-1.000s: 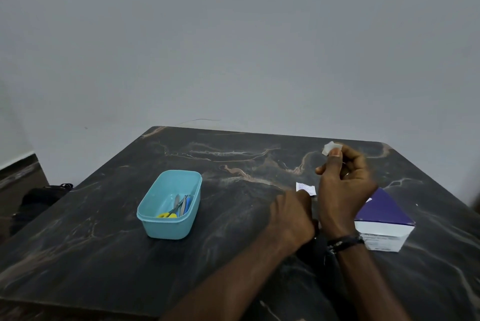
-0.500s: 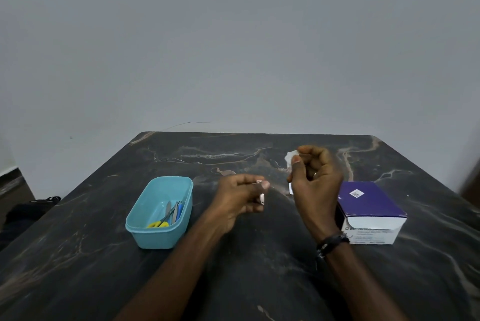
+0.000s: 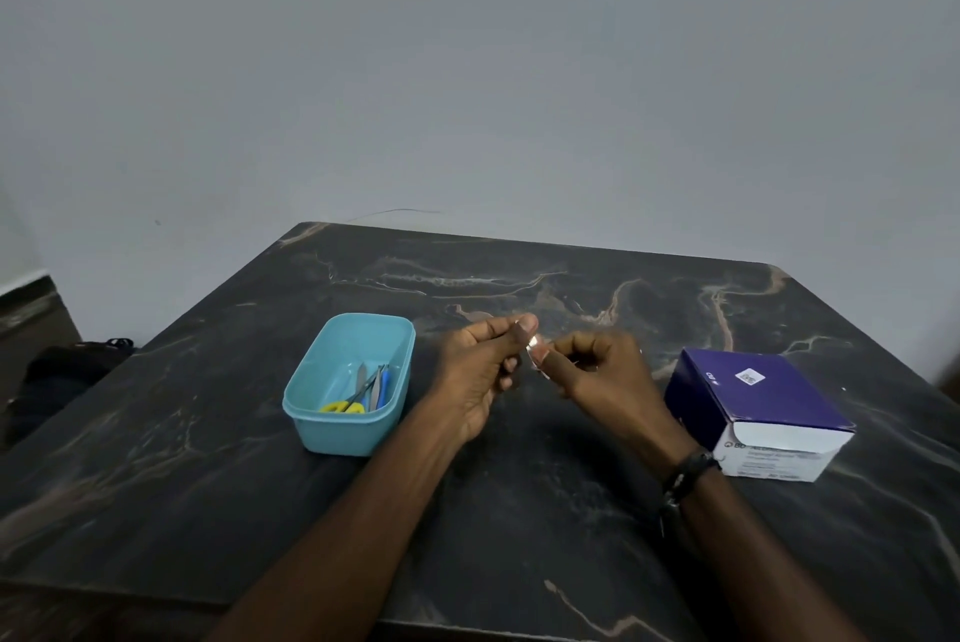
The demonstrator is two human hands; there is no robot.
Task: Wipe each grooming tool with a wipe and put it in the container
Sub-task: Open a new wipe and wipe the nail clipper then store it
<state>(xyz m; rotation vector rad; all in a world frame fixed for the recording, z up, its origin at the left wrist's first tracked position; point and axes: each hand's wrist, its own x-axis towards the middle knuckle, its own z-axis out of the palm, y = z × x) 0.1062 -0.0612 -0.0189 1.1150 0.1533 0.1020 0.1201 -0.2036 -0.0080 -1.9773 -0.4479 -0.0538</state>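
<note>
My left hand and my right hand meet above the middle of the dark marble table. A small shiny metal tool shows between their fingertips; my left thumb and fingers pinch it. My right hand has its fingers curled and pinches a white wipe against the tool; most of the wipe is hidden. To the left stands the light blue container, holding yellow-handled scissors and several slim tools.
A purple and white box lies on the table to the right of my right wrist. A dark bag sits on the floor beyond the table's left edge. A plain grey wall rises behind the table.
My left hand came up from the table near the box with the small tool. My right hand came down and left with the wipe, and the two hands now touch at the fingertips.
</note>
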